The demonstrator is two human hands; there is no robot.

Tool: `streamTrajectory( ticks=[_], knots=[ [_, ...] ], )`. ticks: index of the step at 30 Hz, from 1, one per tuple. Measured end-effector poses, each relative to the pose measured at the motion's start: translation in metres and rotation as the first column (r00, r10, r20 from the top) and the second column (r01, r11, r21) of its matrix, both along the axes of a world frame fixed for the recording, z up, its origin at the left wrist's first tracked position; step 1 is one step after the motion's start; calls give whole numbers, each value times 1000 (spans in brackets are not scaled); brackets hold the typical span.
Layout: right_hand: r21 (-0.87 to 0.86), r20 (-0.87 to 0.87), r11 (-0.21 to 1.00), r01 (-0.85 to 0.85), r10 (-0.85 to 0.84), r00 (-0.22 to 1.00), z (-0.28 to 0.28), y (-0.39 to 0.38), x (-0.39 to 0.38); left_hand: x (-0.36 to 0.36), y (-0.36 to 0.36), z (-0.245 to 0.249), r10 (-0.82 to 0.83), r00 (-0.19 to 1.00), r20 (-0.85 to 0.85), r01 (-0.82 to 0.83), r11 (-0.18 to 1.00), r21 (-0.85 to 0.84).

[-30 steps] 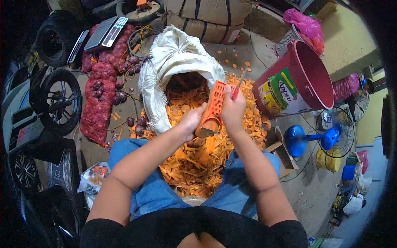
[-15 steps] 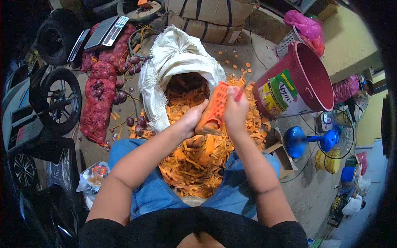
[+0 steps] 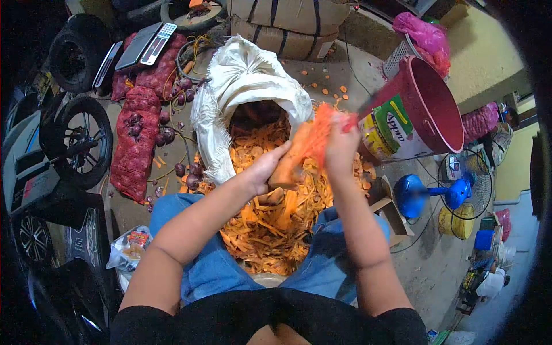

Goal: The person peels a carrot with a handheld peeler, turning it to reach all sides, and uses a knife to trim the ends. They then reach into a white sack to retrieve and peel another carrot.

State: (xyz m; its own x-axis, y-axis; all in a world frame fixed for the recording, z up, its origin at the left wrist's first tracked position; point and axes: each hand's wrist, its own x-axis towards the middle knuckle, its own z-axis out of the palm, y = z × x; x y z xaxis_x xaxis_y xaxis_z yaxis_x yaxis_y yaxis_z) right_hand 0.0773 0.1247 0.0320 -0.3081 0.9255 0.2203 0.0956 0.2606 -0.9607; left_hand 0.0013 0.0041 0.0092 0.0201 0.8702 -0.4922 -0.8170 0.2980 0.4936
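In my left hand (image 3: 265, 169) is a thick orange carrot (image 3: 286, 171), held with its upper end tilted away from me. My right hand (image 3: 343, 148) is closed round a red-orange peeler (image 3: 323, 135), which is smeared by motion and lies over the carrot's right side. Under both hands spreads a heap of orange peelings and carrot pieces (image 3: 259, 230). Beyond them a white woven sack (image 3: 247, 77) lies with its mouth open towards me, peelings at its opening.
Red net bags of onions (image 3: 138, 149) lie at left, below a scale (image 3: 158, 45). A large red bucket (image 3: 397, 126) leans at right, near a blue fan (image 3: 411, 196) and an open carton (image 3: 393, 217). Wheels stand far left; taped boxes (image 3: 282, 37) are behind.
My right hand has moved slightly right and up with the peeler, which is now more blurred and uncovers more of the carrot. My left hand has barely moved.
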Motion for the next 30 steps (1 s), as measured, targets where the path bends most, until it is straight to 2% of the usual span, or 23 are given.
streamTrajectory(
  ticks=[1, 2, 4, 5, 7, 9, 10, 11, 12, 13, 14, 15, 17, 18, 19, 20, 22, 23, 24, 26, 27, 28, 30],
  knots=[
    [21, 10, 995, -101, 101, 995, -3, -15, -1, -1, 2, -2, 3, 1000, 21, -4, 999, 36],
    [20, 9, 995, -101, 101, 995, -1, -22, -2, 1, 4, -1, 3, 1000, 21, -4, 999, 34],
    [63, 158, 987, -150, 139, 978, 7, -30, -2, 7, 6, 1, 140, 987, -76, -140, 990, 2],
    [119, 122, 987, -108, 94, 988, 1, -26, -4, 6, 3, 1, 141, 987, -77, -141, 990, 3],
    [242, 101, 969, 57, -83, 991, -11, 17, -3, 4, -2, 3, -160, 972, -172, 166, 986, 23],
    [257, 88, 924, 282, -313, 946, -6, 54, 4, 12, -7, 11, -161, 980, -121, 166, 986, 32],
    [256, 87, 924, 285, -315, 945, -7, 66, 9, 15, -8, 14, -157, 985, -69, 160, 986, 38],
    [147, 94, 943, 300, -315, 944, -10, 75, 13, 15, -7, 16, -128, 989, -75, 125, 991, -53],
    [38, 101, 950, 311, -314, 944, -12, 78, 14, 12, -5, 14, -128, 989, -76, 124, 991, -54],
    [-119, -157, 973, 199, -216, 964, 1, 57, 8, 7, -1, 8, -71, 993, -96, 66, 996, -58],
    [-27, -84, 991, 134, -136, 987, 3, 42, 5, 2, 3, 1, -12, 993, -114, 6, 998, -58],
    [60, -3, 997, 57, -57, 998, 4, 28, 3, -2, 6, -11, 51, 998, -27, -52, 997, -49],
    [48, -26, 997, -63, 65, 998, 2, -11, -4, -1, 9, -12, 99, 995, -12, -99, 995, -23],
    [47, -25, 997, -64, 65, 998, -2, -18, -6, 1, 11, -10, 143, 990, 3, -143, 990, -2],
    [146, 67, 985, -94, 85, 994, -8, -22, -8, 4, 11, -8, 199, 980, -3, -198, 979, 47],
    [239, 160, 962, -131, 94, 983, -11, -24, -7, 6, 11, -4, 196, 981, -3, -196, 980, 44],
    [245, 180, 962, -121, 78, 981, -8, -22, -7, 6, 12, 3, 186, 973, -135, -181, 982, 44],
    [255, 199, 960, -112, 61, 978, -6, -18, -7, 4, 14, 1, 148, 982, -119, -140, 988, 71],
    [276, 169, 961, -24, -24, 985, -8, -5, -8, 6, 12, 3, 148, 982, -118, -140, 988, 72],
    [277, 105, 949, 154, -189, 976, -19, 46, -4, 16, 6, 9, -76, 941, -329, 63, 997, -50],
    [254, 74, 937, 240, -266, 961, -23, 71, 3, 22, 3, 1, -87, 972, -220, 93, 996, 15],
    [231, 81, 928, 293, -319, 944, -16, 77, 10, 23, 3, 3, -87, 971, -223, 93, 996, 12],
    [203, 88, 915, 348, -371, 925, -6, 76, 12, 24, 2, 9, -2, 997, -72, 5, 999, 39]
  ],
)
